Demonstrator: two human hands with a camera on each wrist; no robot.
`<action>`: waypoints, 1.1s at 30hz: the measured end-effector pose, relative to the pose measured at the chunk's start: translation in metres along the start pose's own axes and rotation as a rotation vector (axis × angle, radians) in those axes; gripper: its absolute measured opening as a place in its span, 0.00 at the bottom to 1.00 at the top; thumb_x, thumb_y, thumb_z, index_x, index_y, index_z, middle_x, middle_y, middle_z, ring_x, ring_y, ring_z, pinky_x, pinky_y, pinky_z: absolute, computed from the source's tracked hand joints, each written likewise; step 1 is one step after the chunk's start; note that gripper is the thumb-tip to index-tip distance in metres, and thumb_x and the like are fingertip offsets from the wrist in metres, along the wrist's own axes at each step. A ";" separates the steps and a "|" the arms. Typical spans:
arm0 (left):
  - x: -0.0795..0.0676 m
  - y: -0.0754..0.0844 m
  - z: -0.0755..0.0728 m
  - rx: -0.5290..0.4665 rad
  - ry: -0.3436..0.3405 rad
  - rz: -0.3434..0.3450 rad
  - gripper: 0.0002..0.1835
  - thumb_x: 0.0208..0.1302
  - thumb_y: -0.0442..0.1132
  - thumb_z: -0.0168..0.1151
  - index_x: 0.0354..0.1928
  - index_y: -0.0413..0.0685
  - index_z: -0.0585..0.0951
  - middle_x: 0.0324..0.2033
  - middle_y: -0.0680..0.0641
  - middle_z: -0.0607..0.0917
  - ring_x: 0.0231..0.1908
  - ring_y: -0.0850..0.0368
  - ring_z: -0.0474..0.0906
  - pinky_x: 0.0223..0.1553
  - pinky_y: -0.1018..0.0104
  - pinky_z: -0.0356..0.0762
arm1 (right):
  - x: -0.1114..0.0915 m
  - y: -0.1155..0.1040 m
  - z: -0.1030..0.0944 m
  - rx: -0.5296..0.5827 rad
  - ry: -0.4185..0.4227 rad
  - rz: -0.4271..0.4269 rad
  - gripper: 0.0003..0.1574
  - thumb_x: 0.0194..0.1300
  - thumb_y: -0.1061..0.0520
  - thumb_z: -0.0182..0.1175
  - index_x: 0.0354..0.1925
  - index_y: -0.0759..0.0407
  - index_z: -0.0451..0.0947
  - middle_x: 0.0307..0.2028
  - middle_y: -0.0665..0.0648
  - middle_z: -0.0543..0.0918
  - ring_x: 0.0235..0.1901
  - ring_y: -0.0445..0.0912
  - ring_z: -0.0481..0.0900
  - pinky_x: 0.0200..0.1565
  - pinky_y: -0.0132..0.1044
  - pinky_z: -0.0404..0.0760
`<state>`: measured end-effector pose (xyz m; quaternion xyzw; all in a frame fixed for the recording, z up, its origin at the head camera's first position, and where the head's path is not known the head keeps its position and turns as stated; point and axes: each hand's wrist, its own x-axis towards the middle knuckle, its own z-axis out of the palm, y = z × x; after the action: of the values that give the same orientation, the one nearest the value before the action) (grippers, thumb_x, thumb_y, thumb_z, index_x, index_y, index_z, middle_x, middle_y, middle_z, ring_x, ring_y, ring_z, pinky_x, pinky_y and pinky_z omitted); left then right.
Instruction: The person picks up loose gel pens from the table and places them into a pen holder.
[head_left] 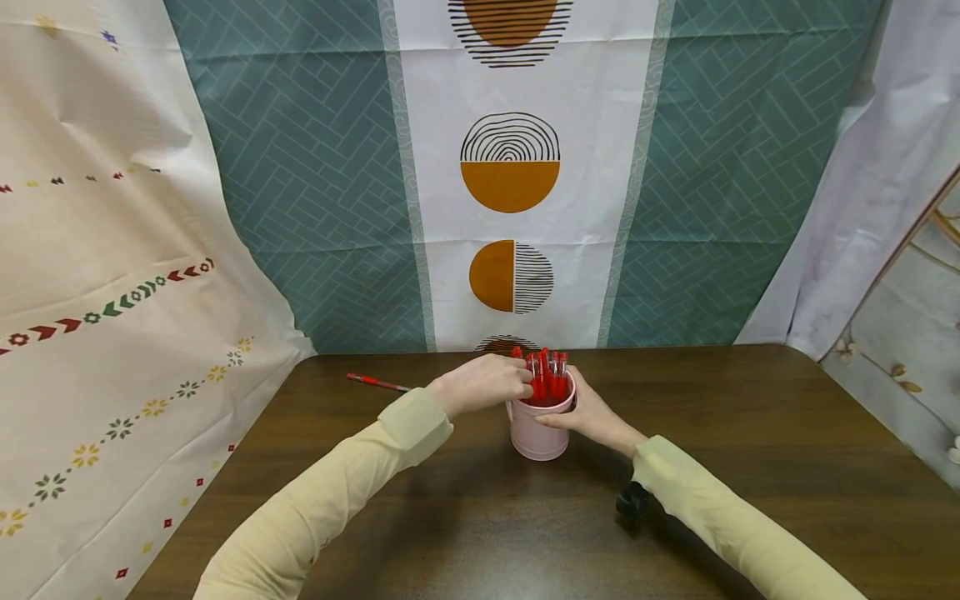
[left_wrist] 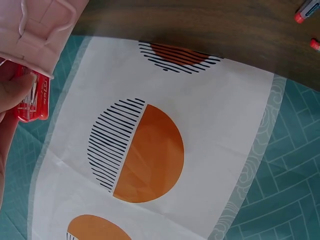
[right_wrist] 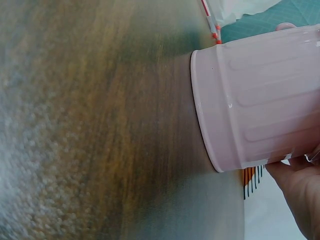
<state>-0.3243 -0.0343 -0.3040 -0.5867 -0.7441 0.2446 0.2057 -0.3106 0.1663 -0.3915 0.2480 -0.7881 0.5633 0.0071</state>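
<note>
A pink metal bucket (head_left: pixel 540 433) stands upright on the table, filled with several red pens (head_left: pixel 555 383) whose ends poke above its rim. My right hand (head_left: pixel 596 417) grips the bucket's right side near the top, thumb across the front. In the right wrist view the bucket (right_wrist: pixel 265 100) fills the right edge, with part of the hand (right_wrist: pixel 300 190) below it. My left hand (head_left: pixel 483 383) is at the rim's left side, its fingers curled at the pens. The left wrist view shows its thumb pressed on red pens (left_wrist: pixel 37 102) at the bucket's mouth; how many it holds is hidden.
To the left on the dark wooden table (head_left: pixel 487 533) lies a red pen (head_left: pixel 375 383), partly behind my left sleeve. Two pen ends (left_wrist: pixel 300 17) show in the left wrist view. A patterned cloth (head_left: pixel 510 292) hangs along the table's back edge. Beside my right sleeve is a black object (head_left: pixel 632 500).
</note>
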 end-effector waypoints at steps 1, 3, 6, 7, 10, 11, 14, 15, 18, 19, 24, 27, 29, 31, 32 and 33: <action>0.000 0.000 0.000 0.005 0.006 0.004 0.09 0.56 0.31 0.62 0.34 0.56 0.83 0.31 0.57 0.80 0.34 0.62 0.71 0.34 0.75 0.68 | -0.001 -0.004 0.000 0.005 -0.005 0.001 0.49 0.49 0.60 0.68 0.61 0.65 0.51 0.57 0.64 0.64 0.53 0.57 0.66 0.51 0.48 0.67; -0.001 0.001 0.000 0.009 0.020 0.011 0.09 0.55 0.31 0.63 0.34 0.56 0.83 0.32 0.57 0.80 0.35 0.61 0.71 0.36 0.75 0.68 | -0.003 -0.011 0.001 0.008 -0.011 0.001 0.48 0.50 0.60 0.68 0.61 0.66 0.50 0.56 0.65 0.64 0.53 0.57 0.66 0.51 0.48 0.67; -0.001 0.002 -0.001 0.008 0.046 0.019 0.09 0.53 0.32 0.65 0.36 0.54 0.83 0.34 0.56 0.80 0.37 0.61 0.71 0.40 0.74 0.68 | -0.003 -0.010 0.001 0.003 -0.011 -0.013 0.48 0.50 0.60 0.68 0.61 0.66 0.51 0.56 0.65 0.64 0.53 0.57 0.66 0.51 0.48 0.68; -0.002 0.002 -0.001 0.004 0.054 0.020 0.09 0.53 0.33 0.66 0.36 0.54 0.83 0.34 0.56 0.80 0.38 0.60 0.71 0.41 0.74 0.68 | -0.002 -0.006 0.001 -0.001 -0.008 -0.018 0.48 0.50 0.59 0.68 0.61 0.66 0.51 0.56 0.65 0.65 0.52 0.57 0.67 0.51 0.48 0.68; -0.002 0.003 -0.002 0.001 0.077 0.019 0.09 0.52 0.33 0.66 0.36 0.54 0.82 0.34 0.55 0.80 0.38 0.60 0.71 0.42 0.74 0.68 | 0.002 0.007 0.000 -0.018 0.003 -0.030 0.48 0.49 0.57 0.69 0.61 0.64 0.51 0.56 0.63 0.65 0.52 0.56 0.67 0.51 0.48 0.68; -0.002 0.003 -0.003 0.006 0.082 0.019 0.09 0.53 0.33 0.66 0.36 0.53 0.82 0.34 0.55 0.80 0.38 0.60 0.71 0.42 0.74 0.68 | 0.003 0.011 0.000 -0.019 0.007 -0.027 0.49 0.49 0.56 0.69 0.61 0.62 0.52 0.56 0.62 0.65 0.52 0.55 0.67 0.51 0.48 0.68; -0.003 0.002 -0.006 0.011 0.093 0.017 0.09 0.53 0.31 0.65 0.36 0.52 0.81 0.34 0.55 0.80 0.38 0.60 0.71 0.42 0.73 0.68 | 0.005 0.020 0.000 -0.026 0.018 -0.024 0.49 0.48 0.54 0.70 0.61 0.59 0.52 0.56 0.60 0.65 0.52 0.53 0.68 0.51 0.47 0.68; -0.004 0.002 -0.008 0.005 0.096 0.014 0.10 0.53 0.31 0.65 0.36 0.52 0.81 0.35 0.55 0.80 0.38 0.59 0.71 0.42 0.73 0.68 | 0.005 0.021 0.000 -0.025 0.020 -0.031 0.49 0.48 0.54 0.70 0.61 0.59 0.52 0.55 0.60 0.66 0.52 0.53 0.68 0.51 0.47 0.67; -0.006 -0.001 -0.011 -0.019 0.110 -0.005 0.09 0.54 0.31 0.64 0.37 0.52 0.80 0.37 0.55 0.80 0.39 0.58 0.70 0.42 0.72 0.68 | 0.006 0.022 0.000 -0.019 0.024 -0.031 0.49 0.47 0.54 0.70 0.61 0.58 0.53 0.55 0.59 0.66 0.52 0.53 0.68 0.51 0.47 0.68; -0.007 -0.002 -0.012 -0.027 0.119 -0.013 0.09 0.55 0.32 0.64 0.38 0.51 0.80 0.37 0.55 0.80 0.39 0.58 0.70 0.42 0.72 0.68 | 0.006 0.021 -0.001 -0.015 0.022 -0.029 0.49 0.47 0.55 0.70 0.61 0.58 0.53 0.55 0.59 0.66 0.52 0.53 0.68 0.51 0.47 0.68; -0.013 -0.009 -0.012 -0.036 0.191 -0.051 0.09 0.56 0.31 0.63 0.39 0.48 0.79 0.35 0.54 0.80 0.39 0.57 0.71 0.41 0.70 0.70 | 0.004 0.012 -0.001 -0.006 0.008 -0.027 0.48 0.48 0.58 0.69 0.61 0.61 0.52 0.56 0.62 0.66 0.52 0.55 0.67 0.50 0.48 0.68; -0.019 -0.014 -0.009 -0.036 0.247 -0.075 0.09 0.56 0.30 0.62 0.39 0.47 0.79 0.33 0.52 0.80 0.38 0.57 0.72 0.40 0.69 0.71 | 0.001 0.000 0.000 0.005 -0.001 -0.038 0.48 0.48 0.60 0.69 0.60 0.65 0.51 0.55 0.65 0.65 0.52 0.57 0.66 0.50 0.49 0.68; -0.024 -0.017 -0.005 -0.041 0.279 -0.094 0.08 0.57 0.29 0.61 0.38 0.46 0.79 0.33 0.51 0.79 0.37 0.56 0.72 0.39 0.69 0.72 | -0.001 -0.008 0.001 0.010 -0.006 -0.038 0.48 0.49 0.60 0.68 0.60 0.67 0.51 0.55 0.66 0.65 0.53 0.58 0.66 0.50 0.49 0.68; -0.028 -0.020 -0.001 -0.045 0.303 -0.110 0.07 0.57 0.28 0.61 0.38 0.45 0.79 0.32 0.50 0.79 0.37 0.56 0.72 0.38 0.68 0.72 | -0.002 -0.011 0.001 0.013 -0.006 -0.022 0.48 0.48 0.61 0.68 0.60 0.66 0.51 0.56 0.65 0.65 0.53 0.57 0.65 0.51 0.48 0.68; -0.031 -0.022 0.001 -0.046 0.308 -0.119 0.07 0.57 0.28 0.60 0.37 0.44 0.79 0.32 0.50 0.78 0.36 0.56 0.72 0.38 0.68 0.72 | -0.002 -0.012 0.002 0.009 -0.004 -0.014 0.48 0.48 0.61 0.69 0.60 0.65 0.51 0.56 0.64 0.65 0.54 0.57 0.65 0.51 0.48 0.68; -0.034 -0.023 0.003 -0.048 0.312 -0.128 0.07 0.57 0.28 0.60 0.37 0.44 0.79 0.32 0.49 0.78 0.36 0.56 0.72 0.37 0.68 0.72 | -0.002 -0.013 0.002 0.005 -0.003 -0.008 0.48 0.48 0.61 0.69 0.60 0.65 0.51 0.56 0.64 0.65 0.54 0.57 0.65 0.51 0.48 0.68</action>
<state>-0.3367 -0.0722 -0.2932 -0.5738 -0.7447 0.1191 0.3195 -0.3028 0.1623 -0.3812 0.2518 -0.7858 0.5648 0.0076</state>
